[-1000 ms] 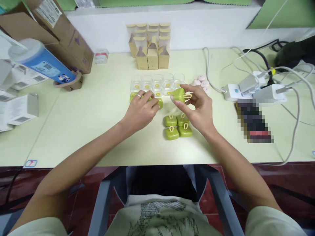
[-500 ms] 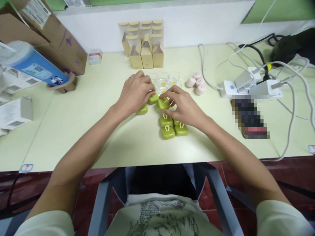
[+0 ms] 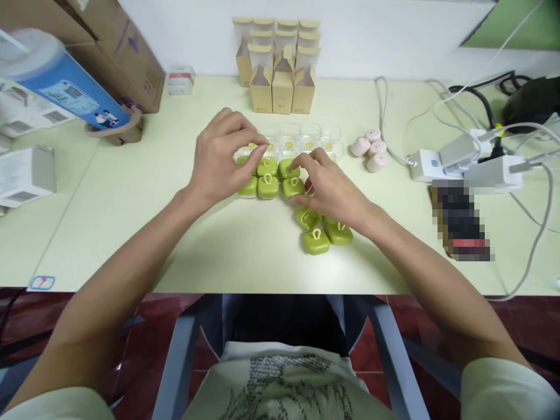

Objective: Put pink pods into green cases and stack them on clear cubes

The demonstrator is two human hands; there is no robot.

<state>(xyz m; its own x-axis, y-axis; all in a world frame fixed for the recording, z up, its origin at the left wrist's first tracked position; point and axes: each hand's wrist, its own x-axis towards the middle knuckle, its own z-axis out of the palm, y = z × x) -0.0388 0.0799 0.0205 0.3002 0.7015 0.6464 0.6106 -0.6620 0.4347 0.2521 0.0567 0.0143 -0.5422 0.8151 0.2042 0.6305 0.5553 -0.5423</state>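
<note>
Small glossy green cases with pale yellow loops stand in two short rows; one green case sits at the front, below my left hand. That hand hovers over the left end of the rows, thumb and forefinger apart and nothing visible between them. My right hand has its thumb and fingers around another green case at the right end of the front row. Nearer to me lie several loose cases, among them a green case with its loop up and a green case turned differently.
Behind the rows are clear plastic containers with yellow marks. Open tan cartons stand against the wall. Pale pink cylinders, a white power strip with cables and a pixelated phone lie right. A blue-labelled cup stands left.
The view has shifted. My left hand has let go of a green case and lifted up and left. More green cases now show in rows. My right hand stays at its case.
</note>
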